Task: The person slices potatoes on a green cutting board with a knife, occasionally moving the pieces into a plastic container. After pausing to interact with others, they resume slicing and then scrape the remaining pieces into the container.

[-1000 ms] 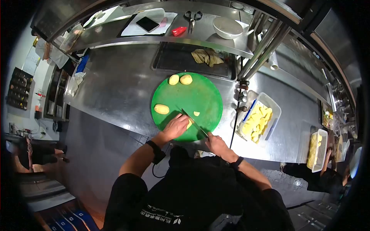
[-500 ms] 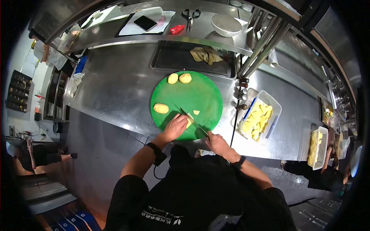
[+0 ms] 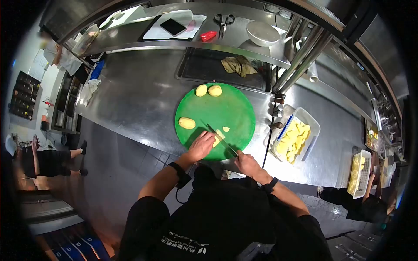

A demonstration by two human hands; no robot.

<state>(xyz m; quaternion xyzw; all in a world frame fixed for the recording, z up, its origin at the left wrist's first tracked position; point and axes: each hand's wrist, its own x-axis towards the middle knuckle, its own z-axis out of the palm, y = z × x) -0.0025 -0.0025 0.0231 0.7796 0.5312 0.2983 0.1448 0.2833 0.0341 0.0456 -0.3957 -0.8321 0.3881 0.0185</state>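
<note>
On a round green cutting board (image 3: 209, 108), my left hand (image 3: 201, 146) has its fingers closed on a cut potato (image 3: 217, 140) near the front edge. My right hand (image 3: 247, 165) grips the handle of a kitchen knife (image 3: 229, 148). Its blade slants up and left, right beside the cut potato and close to my left fingertips. A small potato offcut (image 3: 226, 129) lies just past the blade. One peeled potato (image 3: 187, 123) rests at the board's left side. Two more potato pieces, a smaller one (image 3: 201, 90) and a rounder one (image 3: 215, 90), sit at the far edge.
To the right stands a clear plastic container (image 3: 311, 143) of potato pieces. A black tray (image 3: 198, 65) with a crumpled cloth (image 3: 238, 65) lies behind the board. The shelf above holds a phone (image 3: 173, 27), scissors (image 3: 223, 24) and a bowl (image 3: 263, 34). Other people stand at both sides.
The whole view has shifted slightly, so the board and shelf appear a little lower and further right. More of the cut potato shows between my left fingers and the blade.
</note>
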